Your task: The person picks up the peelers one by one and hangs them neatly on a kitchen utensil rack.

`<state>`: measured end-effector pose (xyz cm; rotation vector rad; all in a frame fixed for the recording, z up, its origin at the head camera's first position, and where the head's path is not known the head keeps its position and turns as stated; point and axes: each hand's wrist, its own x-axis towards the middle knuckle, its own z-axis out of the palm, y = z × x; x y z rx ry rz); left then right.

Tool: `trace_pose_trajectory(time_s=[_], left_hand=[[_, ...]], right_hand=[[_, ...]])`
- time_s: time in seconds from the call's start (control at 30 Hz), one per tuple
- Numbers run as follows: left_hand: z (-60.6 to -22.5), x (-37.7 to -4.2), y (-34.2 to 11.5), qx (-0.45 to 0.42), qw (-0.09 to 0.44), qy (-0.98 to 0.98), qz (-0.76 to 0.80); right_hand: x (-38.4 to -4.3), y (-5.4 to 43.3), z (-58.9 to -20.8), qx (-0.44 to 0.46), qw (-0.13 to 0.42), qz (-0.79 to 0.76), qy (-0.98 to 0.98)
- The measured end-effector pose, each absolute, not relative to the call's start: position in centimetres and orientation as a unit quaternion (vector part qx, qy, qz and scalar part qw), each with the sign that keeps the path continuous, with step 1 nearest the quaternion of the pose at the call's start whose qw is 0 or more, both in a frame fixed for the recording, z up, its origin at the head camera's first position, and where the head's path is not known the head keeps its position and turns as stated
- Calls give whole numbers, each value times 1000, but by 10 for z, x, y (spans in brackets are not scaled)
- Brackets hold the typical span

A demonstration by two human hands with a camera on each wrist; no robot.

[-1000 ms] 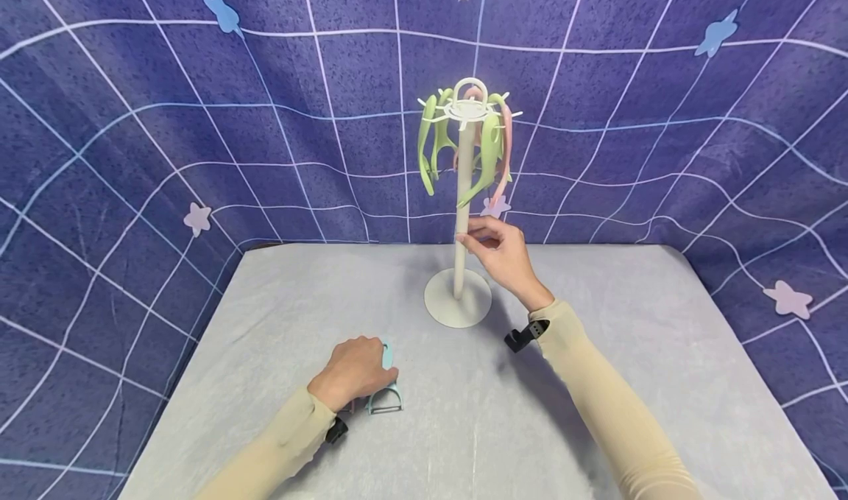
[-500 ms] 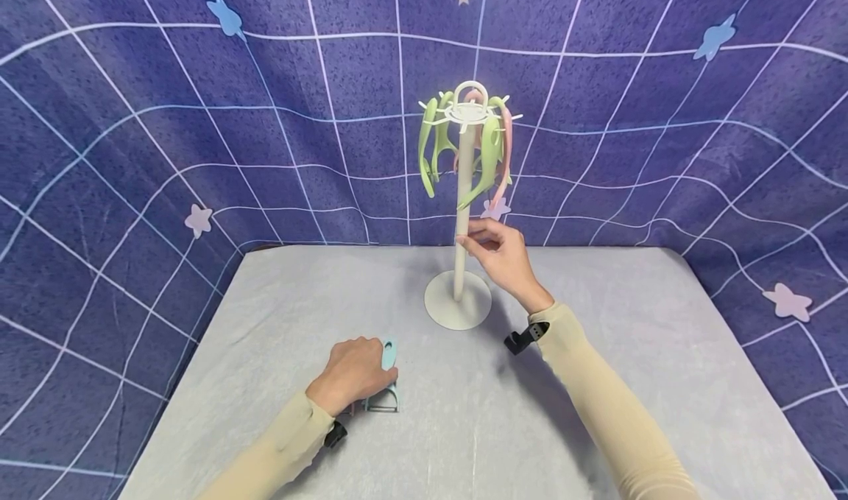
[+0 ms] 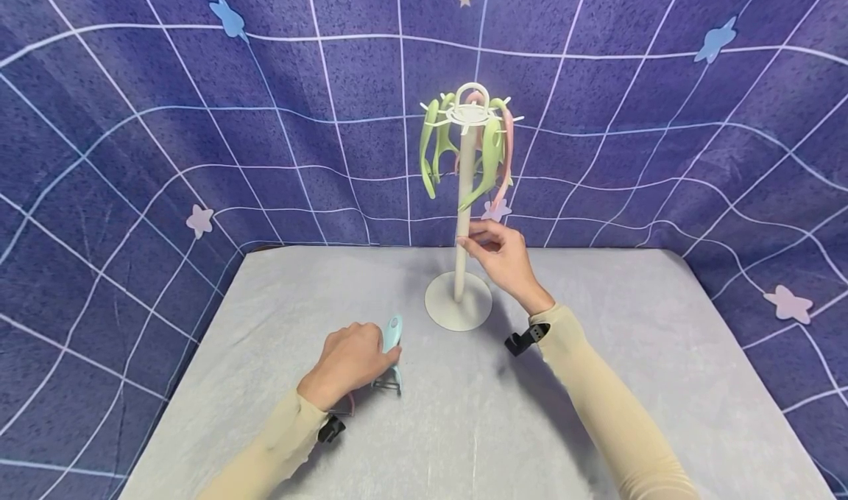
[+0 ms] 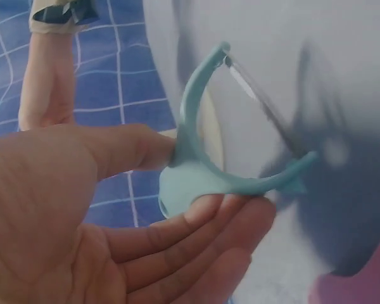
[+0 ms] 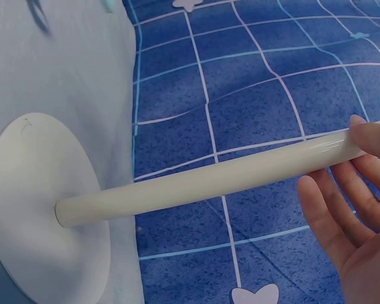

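My left hand (image 3: 350, 358) pinches a light blue Y-shaped peeler (image 4: 193, 170) between thumb and fingers. In the head view the peeler's handle points away towards the stand, and its blade end faces the near side. A second, pink peeler (image 3: 351, 404) lies partly hidden under the left wrist. My right hand (image 3: 502, 258) grips the white pole (image 5: 209, 187) of an upright stand, thumb on one side and fingers on the other. From the hooks at the stand's top (image 3: 469, 113) hang several green peelers (image 3: 491, 154) and pink ones (image 3: 508, 146).
The stand's round white base (image 3: 442, 312) sits on a grey cloth-covered table (image 3: 563, 412). A blue gridded curtain (image 3: 318, 146) with stars rises behind the table and along both sides. Black wrist straps (image 3: 526, 338) sit at both cuffs.
My left hand has moved slightly away from the near edge, lifting the light blue peeler off the table and uncovering more of the pink one. The right hand stays on the pole.
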<state>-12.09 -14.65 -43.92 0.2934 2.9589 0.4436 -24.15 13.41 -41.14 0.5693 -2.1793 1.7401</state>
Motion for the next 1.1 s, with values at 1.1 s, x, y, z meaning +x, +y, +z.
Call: trace_pose_trajectory(time_s=[1.1], left_hand=[[-368, -145, -145, 91, -175, 928, 317]], right_hand=[[-242, 135, -413, 195, 146, 607, -756]])
